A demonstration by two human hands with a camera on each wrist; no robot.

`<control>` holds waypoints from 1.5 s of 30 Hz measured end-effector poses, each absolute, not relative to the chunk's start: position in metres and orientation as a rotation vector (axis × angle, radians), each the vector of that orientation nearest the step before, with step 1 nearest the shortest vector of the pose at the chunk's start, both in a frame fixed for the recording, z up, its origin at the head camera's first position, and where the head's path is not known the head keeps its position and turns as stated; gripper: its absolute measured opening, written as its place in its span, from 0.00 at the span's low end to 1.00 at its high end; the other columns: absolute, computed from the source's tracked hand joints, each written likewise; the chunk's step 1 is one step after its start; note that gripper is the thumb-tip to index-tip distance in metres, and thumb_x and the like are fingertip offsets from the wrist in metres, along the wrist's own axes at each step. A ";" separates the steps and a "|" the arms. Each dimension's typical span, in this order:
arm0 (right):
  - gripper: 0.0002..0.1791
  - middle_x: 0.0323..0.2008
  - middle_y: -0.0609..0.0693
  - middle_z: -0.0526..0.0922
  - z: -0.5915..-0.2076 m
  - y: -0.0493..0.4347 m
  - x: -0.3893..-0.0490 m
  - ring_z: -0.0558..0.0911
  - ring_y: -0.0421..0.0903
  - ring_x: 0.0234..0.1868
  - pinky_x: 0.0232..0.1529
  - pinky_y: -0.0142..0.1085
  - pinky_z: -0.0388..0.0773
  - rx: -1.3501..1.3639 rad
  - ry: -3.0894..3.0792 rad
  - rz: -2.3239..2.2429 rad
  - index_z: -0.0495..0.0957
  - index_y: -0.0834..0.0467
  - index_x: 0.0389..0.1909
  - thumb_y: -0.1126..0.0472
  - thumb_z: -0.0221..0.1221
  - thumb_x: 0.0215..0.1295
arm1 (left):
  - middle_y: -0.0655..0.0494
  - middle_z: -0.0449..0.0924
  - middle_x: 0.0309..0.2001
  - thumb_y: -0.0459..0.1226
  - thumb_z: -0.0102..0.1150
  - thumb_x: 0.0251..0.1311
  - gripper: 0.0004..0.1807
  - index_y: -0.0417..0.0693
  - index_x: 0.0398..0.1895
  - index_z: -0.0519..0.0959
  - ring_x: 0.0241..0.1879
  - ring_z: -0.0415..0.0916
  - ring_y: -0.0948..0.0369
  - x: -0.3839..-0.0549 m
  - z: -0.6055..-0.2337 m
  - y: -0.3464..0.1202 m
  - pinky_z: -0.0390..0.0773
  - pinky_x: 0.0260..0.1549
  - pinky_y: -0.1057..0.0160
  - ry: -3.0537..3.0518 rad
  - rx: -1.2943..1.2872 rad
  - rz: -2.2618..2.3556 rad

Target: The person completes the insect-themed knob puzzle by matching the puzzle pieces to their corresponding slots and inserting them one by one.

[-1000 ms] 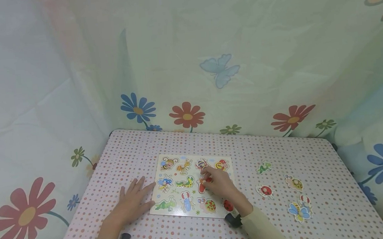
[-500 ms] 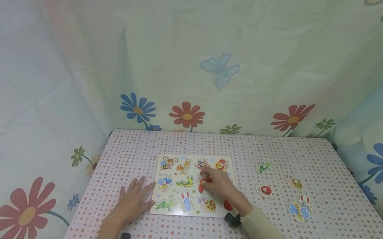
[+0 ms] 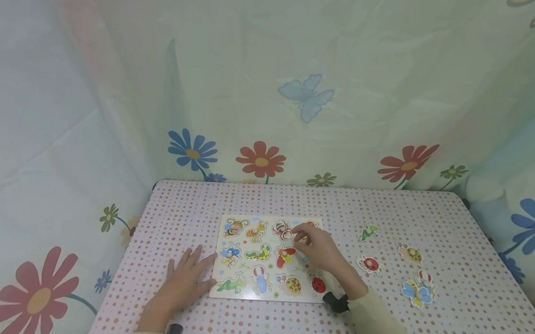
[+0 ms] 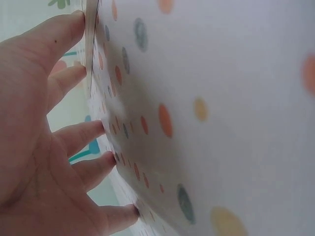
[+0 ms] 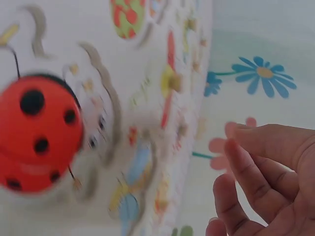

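Observation:
A wooden insect puzzle board (image 3: 243,294) lies on the table. My left hand (image 3: 184,284) rests flat beside it with fingers spread; in the left wrist view, thumb and forefinger (image 4: 69,81) touch the board's edge. Over the board's right part hovers my right hand (image 3: 320,248), its fingers loosely bent and nothing visible between them. Just left of its fingertips, a red-winged insect piece (image 3: 285,257) sits in the middle row. The right wrist view has a red ladybird picture (image 5: 42,132) close up, apart from the hand. That hand partly hides the board's upper right.
Right of the board lie loose pieces: a green grasshopper (image 3: 368,232), a ladybird (image 3: 370,265), a snail (image 3: 412,253), and a blue-winged bee (image 3: 416,294) overlapping a red-horned beetle (image 3: 425,278). The dotted tablecloth (image 3: 341,203) reaches back to a flowered curtain (image 3: 361,102).
My right hand has let go of the red-winged insect piece and moved slightly right and up, leaving it in view on the board. The left hand has stayed put.

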State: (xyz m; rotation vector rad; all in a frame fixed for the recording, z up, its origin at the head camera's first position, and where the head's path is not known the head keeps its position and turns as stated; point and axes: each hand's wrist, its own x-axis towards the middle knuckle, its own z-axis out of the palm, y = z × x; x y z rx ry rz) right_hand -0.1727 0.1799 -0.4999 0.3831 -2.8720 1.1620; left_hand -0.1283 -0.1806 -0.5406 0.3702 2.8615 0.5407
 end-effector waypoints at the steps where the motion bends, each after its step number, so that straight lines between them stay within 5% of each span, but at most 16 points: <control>1: 0.16 0.36 0.47 0.85 -0.497 0.184 -0.173 0.76 0.42 0.32 0.27 0.35 0.74 0.368 -2.855 1.156 0.81 0.59 0.51 0.69 0.67 0.62 | 0.45 0.47 0.79 0.54 0.59 0.67 0.35 0.63 0.76 0.63 0.77 0.39 0.40 -0.129 -0.540 -0.181 0.34 0.67 0.27 2.863 0.371 0.543; 25: 0.17 0.41 0.54 0.86 -0.474 0.276 -0.140 0.81 0.53 0.40 0.29 0.37 0.76 0.096 -2.704 0.966 0.77 0.59 0.56 0.64 0.64 0.67 | 0.43 0.49 0.78 0.54 0.59 0.66 0.35 0.61 0.76 0.64 0.76 0.42 0.39 -0.126 -0.537 -0.179 0.36 0.66 0.26 2.887 0.384 0.532; 36: 0.20 0.42 0.55 0.86 -0.491 0.351 -0.101 0.75 0.33 0.36 0.29 0.29 0.74 -0.039 -2.683 0.951 0.76 0.59 0.60 0.63 0.65 0.68 | 0.42 0.50 0.78 0.53 0.60 0.66 0.35 0.60 0.75 0.65 0.75 0.43 0.38 -0.125 -0.535 -0.177 0.37 0.66 0.25 2.901 0.387 0.541; 45: 0.24 0.41 0.59 0.87 -0.513 0.392 -0.073 0.75 0.33 0.31 0.26 0.30 0.71 -0.167 -2.781 0.894 0.74 0.64 0.60 0.64 0.67 0.65 | 0.43 0.49 0.78 0.53 0.60 0.66 0.36 0.61 0.76 0.64 0.76 0.42 0.38 -0.125 -0.536 -0.178 0.36 0.66 0.26 2.898 0.376 0.537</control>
